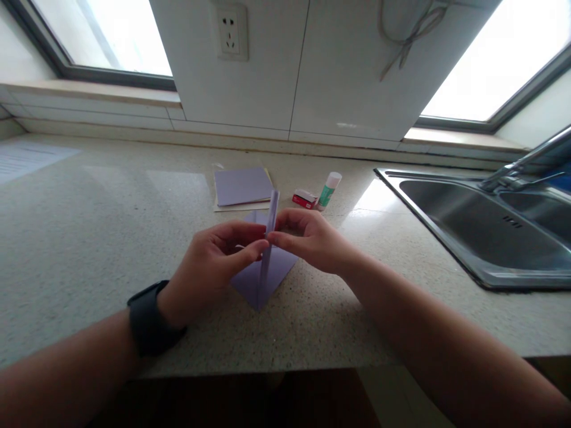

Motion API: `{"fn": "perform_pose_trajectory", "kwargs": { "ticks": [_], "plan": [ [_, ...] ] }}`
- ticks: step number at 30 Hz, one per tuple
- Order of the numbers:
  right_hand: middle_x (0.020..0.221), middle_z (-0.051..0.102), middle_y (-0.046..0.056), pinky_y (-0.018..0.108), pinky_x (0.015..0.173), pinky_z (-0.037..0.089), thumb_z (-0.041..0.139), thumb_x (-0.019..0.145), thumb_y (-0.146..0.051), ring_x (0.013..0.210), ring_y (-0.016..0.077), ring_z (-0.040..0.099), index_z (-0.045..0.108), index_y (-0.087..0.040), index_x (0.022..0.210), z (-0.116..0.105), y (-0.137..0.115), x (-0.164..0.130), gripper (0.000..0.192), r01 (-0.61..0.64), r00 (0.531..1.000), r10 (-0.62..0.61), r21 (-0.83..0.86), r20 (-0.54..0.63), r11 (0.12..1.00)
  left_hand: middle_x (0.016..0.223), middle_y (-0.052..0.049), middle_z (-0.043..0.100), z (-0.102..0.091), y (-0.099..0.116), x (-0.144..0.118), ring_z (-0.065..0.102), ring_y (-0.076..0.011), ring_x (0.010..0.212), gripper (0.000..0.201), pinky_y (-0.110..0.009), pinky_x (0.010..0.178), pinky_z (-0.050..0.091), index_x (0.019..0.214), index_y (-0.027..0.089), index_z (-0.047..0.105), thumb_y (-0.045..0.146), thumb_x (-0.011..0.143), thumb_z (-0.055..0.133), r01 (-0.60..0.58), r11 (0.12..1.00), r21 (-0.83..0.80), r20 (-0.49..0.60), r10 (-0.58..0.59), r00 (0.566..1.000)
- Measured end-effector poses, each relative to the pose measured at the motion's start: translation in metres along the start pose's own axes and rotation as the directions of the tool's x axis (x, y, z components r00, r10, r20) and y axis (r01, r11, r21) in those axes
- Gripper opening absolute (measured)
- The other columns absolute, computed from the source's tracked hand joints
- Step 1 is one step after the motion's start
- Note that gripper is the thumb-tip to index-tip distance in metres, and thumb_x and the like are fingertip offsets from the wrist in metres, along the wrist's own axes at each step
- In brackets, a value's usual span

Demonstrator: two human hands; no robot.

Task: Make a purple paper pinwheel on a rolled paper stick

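- The left hand [213,257], with a dark watch [149,318] on its wrist, and the right hand [312,241] meet over the middle of the desk [89,238], both pinching one folded sheet of lilac paper [272,274].
- The paper lies partly flat on the desk, its pointed end aimed back at the person; a narrow flap [272,208] stands up from it between the two hands, rising away from the person toward the wall.
- The long axis of the paper runs from near to far, in line with the flap, so the crease sits right on the line where the two hands face each other.
- The left fingers [247,252] are closed on the flap from the left, thumb and forefinger pressed to it; the right fingers [281,239] are closed on it from the right, at nearly the same height. Neither hand is clearly nearer: both touch the paper.
- Behind the hands, farther along the desk, lies a small stack of lilac sheets [242,185], well apart from the fold in hand.
- Just right of the stack sit a small red box [304,199] and a glue stick [329,190] with a white cap, tilted, near each other.
- At the right a steel sink [491,232] is set into the desk, with a tap [526,160] over it; a wall socket [231,32] shows above.
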State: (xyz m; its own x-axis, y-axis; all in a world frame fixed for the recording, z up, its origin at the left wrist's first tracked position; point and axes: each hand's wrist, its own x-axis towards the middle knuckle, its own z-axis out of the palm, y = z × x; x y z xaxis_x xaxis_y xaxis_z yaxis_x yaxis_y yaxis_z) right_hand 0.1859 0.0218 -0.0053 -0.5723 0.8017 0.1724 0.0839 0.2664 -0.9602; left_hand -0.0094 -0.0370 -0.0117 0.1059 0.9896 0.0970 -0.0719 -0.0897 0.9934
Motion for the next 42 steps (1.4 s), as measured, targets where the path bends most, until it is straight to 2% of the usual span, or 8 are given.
{"fn": "perform_pose_trajectory", "kwargs": {
  "ticks": [3, 8, 12, 16, 26, 30, 37, 42],
  "plan": [
    [0.074, 0.061, -0.002, 0.027, 0.059, 0.04, 0.077, 0.08, -0.039, 0.064, 0.0111, 0.052, 0.063, -0.017, 0.084, 0.005, -0.001, -0.001, 0.026, -0.031, 0.998, 0.03, -0.012, -0.06, 0.999, 0.093, -0.002, 0.082, 0.002, 0.001, -0.002, 0.077, -0.0175, 0.082, 0.036, -0.024, 0.074, 0.061, 0.104, 0.023, 0.077, 0.032, 0.072, 0.09, 0.048, 0.998, 0.045, -0.002, -0.048, 0.999],
    [0.074, 0.062, -0.001, 0.027, 0.058, 0.039, 0.075, 0.081, -0.041, 0.065, 0.0121, 0.054, 0.056, -0.019, 0.082, 0.008, -0.005, -0.005, 0.028, -0.03, 0.992, 0.013, -0.134, -0.124, 0.99, 0.081, -0.002, 0.081, 0.003, 0.002, -0.003, 0.075, -0.0163, 0.071, 0.032, -0.022, 0.062, 0.057, 0.101, 0.022, 0.078, 0.039, 0.075, 0.087, 0.109, 0.984, 0.139, -0.058, -0.102, 0.993],
    [0.086, 0.063, 0.001, 0.028, 0.065, 0.042, 0.074, 0.084, -0.038, 0.076, 0.0137, 0.056, 0.056, -0.02, 0.09, 0.002, -0.004, -0.007, 0.026, 0.052, 0.997, -0.059, -0.182, -0.039, 0.982, 0.087, -0.004, 0.081, 0.002, 0.002, -0.002, 0.073, -0.0155, 0.073, 0.035, -0.022, 0.063, 0.056, 0.102, 0.02, 0.076, 0.038, 0.075, 0.087, 0.101, 0.985, 0.141, -0.082, -0.09, 0.993],
    [0.087, 0.06, 0.001, 0.028, 0.064, 0.039, 0.074, 0.085, -0.038, 0.075, 0.0128, 0.051, 0.055, -0.02, 0.09, -0.003, -0.004, -0.008, 0.026, 0.087, 0.996, -0.079, -0.182, 0.047, 0.979, 0.092, -0.005, 0.08, 0.001, 0.002, 0.0, 0.071, -0.015, 0.074, 0.035, -0.022, 0.063, 0.054, 0.106, 0.019, 0.075, 0.037, 0.077, 0.084, 0.079, 0.981, 0.178, -0.117, -0.059, 0.991],
    [0.074, 0.055, -0.002, 0.027, 0.058, 0.035, 0.063, 0.09, -0.036, 0.066, 0.0117, 0.047, 0.06, -0.018, 0.084, 0.002, -0.005, -0.005, 0.019, 0.062, 0.997, -0.054, -0.159, 0.057, 0.985, 0.095, -0.004, 0.079, 0.0, -0.002, -0.002, 0.072, -0.0179, 0.079, 0.038, -0.029, 0.071, 0.057, 0.113, 0.024, 0.075, 0.038, 0.079, 0.084, -0.016, 0.951, 0.309, -0.09, 0.046, 0.995],
    [0.075, 0.06, 0.0, 0.028, 0.06, 0.035, 0.056, 0.093, -0.038, 0.067, 0.0128, 0.051, 0.063, -0.017, 0.08, 0.002, -0.005, -0.003, 0.025, 0.049, 0.998, -0.037, -0.224, 0.057, 0.973, 0.088, -0.003, 0.079, -0.001, -0.003, -0.001, 0.073, -0.0178, 0.077, 0.034, -0.029, 0.073, 0.059, 0.113, 0.022, 0.076, 0.036, 0.083, 0.081, 0.003, 0.97, 0.245, -0.067, 0.014, 0.998],
    [0.066, 0.053, -0.001, 0.03, 0.057, 0.029, 0.046, 0.098, -0.045, 0.062, 0.0128, 0.045, 0.06, -0.018, 0.076, 0.001, -0.006, -0.002, 0.038, -0.059, 0.998, 0.051, -0.393, -0.032, 0.918, 0.092, -0.006, 0.08, 0.003, -0.002, 0.002, 0.075, -0.0195, 0.076, 0.036, -0.03, 0.071, 0.061, 0.111, 0.019, 0.075, 0.038, 0.081, 0.082, 0.111, 0.99, 0.089, -0.076, -0.105, 0.992],
    [0.065, 0.048, -0.003, 0.03, 0.057, 0.027, 0.05, 0.096, -0.049, 0.062, 0.0123, 0.042, 0.055, -0.019, 0.073, 0.001, -0.006, -0.002, 0.038, -0.047, 0.998, 0.021, -0.442, -0.065, 0.896, 0.097, -0.006, 0.08, 0.003, -0.004, 0.002, 0.076, -0.0171, 0.077, 0.037, -0.029, 0.075, 0.063, 0.113, 0.019, 0.075, 0.036, 0.081, 0.083, 0.182, 0.98, -0.086, -0.048, -0.186, 0.981]
  ]
}}
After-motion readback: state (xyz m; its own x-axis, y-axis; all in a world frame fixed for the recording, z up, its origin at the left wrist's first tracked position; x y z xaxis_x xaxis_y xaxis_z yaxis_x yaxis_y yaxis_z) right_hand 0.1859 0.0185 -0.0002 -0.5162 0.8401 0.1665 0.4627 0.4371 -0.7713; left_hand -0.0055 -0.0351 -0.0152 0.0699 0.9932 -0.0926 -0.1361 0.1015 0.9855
